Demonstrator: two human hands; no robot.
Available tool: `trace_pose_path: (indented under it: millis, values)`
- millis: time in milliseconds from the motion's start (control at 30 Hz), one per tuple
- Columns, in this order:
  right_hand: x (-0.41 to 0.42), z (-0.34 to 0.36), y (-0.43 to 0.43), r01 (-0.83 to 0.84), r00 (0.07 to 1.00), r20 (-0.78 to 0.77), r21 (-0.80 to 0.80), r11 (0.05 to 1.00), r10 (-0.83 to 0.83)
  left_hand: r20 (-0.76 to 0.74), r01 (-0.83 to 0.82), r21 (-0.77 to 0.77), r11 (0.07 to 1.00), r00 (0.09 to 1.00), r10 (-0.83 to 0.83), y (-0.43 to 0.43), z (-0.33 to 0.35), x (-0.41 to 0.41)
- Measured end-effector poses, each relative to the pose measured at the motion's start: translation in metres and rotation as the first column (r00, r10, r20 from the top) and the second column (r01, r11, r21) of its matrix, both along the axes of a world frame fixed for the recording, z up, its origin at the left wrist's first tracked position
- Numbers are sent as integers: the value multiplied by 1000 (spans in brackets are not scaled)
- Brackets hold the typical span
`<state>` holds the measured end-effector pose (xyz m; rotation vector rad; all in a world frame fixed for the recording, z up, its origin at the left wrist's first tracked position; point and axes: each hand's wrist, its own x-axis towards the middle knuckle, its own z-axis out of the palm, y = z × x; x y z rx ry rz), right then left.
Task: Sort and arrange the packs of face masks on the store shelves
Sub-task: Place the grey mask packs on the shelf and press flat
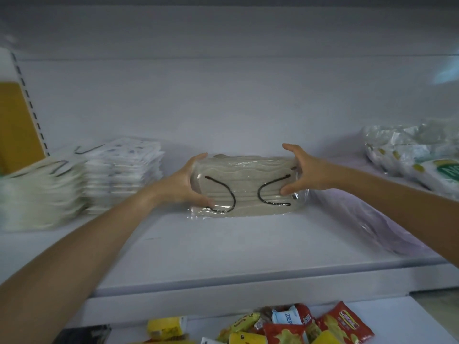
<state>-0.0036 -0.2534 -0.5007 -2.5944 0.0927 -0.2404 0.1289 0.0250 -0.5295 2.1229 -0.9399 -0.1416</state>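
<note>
Presently both hands grip one pack of face masks [246,184], one at each end. Left hand [185,183]: fingers [198,157] curled over the top edge, thumb under the lower left corner, so the hand is opened wide enough to span the pack's height. Right hand [304,172]: same wide clamp at the right end, fingers over the top, thumb pressed on the front face near the lower right ear loop. Pack sits mid-shelf [223,244], toward the back wall, tilted so its front faces the camera; its lower edge appears to meet the shelf surface. Contents: stack of beige-grey masks with black ear loops, sealed in clear, glossy film that sticks out at the lower corners. To the left, well apart, two stacks of white mask packs [121,175], blurred. To the right, a flat pale lilac pack [367,219] lies on the shelf, with a crinkled plastic bag [407,150] behind it. Snack packets [298,326] lie on the level below.
</note>
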Motion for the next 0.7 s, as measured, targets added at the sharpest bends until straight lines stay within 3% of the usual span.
trace_pose_path:
  millis: [133, 233, 333, 500, 600, 700]
  values:
    - [5, -2, 4, -6, 999, -42, 33, 999, 7, 130, -17, -2, 1000, 991, 17, -7, -7, 2]
    - [5, 2, 7, 1, 997, 71, 34, 999, -3, 243, -62, -181, 981, 964, 106, -13, -3, 1]
    - [4, 17, 0, 9, 980, 200, 39, 999, -17, 208, -81, -385, 919, 963, 171, -14, 4, 4]
    - [8, 5, -4, -9, 1000, 17, 14, 1000, 9, 77, -16, -161, 987, 997, 28, -9, -7, 1]
    - [9, 3, -4, 7, 998, 58, 106, 994, -14, 38, -36, -176, 984, 998, 43, -7, -4, 5]
    - [9, 5, -4, 1, 1000, -10, 129, 992, 1, -6, -25, -160, 987, 1000, 25, -8, -4, 7]
